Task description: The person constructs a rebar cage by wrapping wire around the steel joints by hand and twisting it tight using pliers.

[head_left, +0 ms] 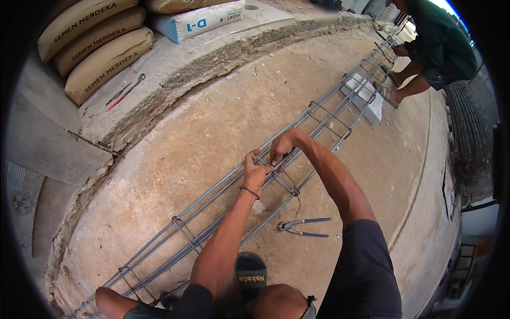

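Far left: stacked cement sacks [93,45] on a raised concrete ledge [175,69], w/ a small red-handled tool [125,93] lying loose just beside them. Centre: long rebar cage [212,199] runs diagonally over the rough concrete floor [175,154], from lower left up to upper right. Left hand [256,169] has its grip closed around a top bar at a stirrup [284,178]; right hand [281,148] is touching it, fingers pinched at the same joint, prob. on thin tie wire, but too small to tell for sure. Risks, as I judge them: both hands crowd one crossing, so a wire end could jab a finger; a loose twist would let the stirrup slide along the bars; cage sits low, so leaning on it could roll it. Pincers [303,227] lie on the floor near the person's right knee, apart from the cage, close to a sandalled foot [251,274], so a trip or kick hazard. Right: white blocks [366,95] under the cage's far end; another person [433,48] crouches there at the same cage, so a tug from either end would shift the joint. Outdoor site, dusty, uneven slab.
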Demonstrator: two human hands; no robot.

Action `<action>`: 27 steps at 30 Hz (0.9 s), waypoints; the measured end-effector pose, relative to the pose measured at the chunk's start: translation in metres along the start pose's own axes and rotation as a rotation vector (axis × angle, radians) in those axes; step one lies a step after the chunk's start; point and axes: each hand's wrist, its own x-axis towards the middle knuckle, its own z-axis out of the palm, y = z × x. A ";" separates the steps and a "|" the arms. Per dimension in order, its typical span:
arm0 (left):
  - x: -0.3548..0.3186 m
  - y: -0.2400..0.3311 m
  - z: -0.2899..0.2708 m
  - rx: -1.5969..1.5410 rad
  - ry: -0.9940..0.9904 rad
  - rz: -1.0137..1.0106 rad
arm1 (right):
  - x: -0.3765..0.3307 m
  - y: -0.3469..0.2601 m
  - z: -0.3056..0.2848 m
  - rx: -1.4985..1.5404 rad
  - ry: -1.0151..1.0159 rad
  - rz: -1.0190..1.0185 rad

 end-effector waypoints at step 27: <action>0.014 0.008 0.049 0.222 0.288 -0.143 | -0.071 0.010 0.143 0.065 0.932 0.022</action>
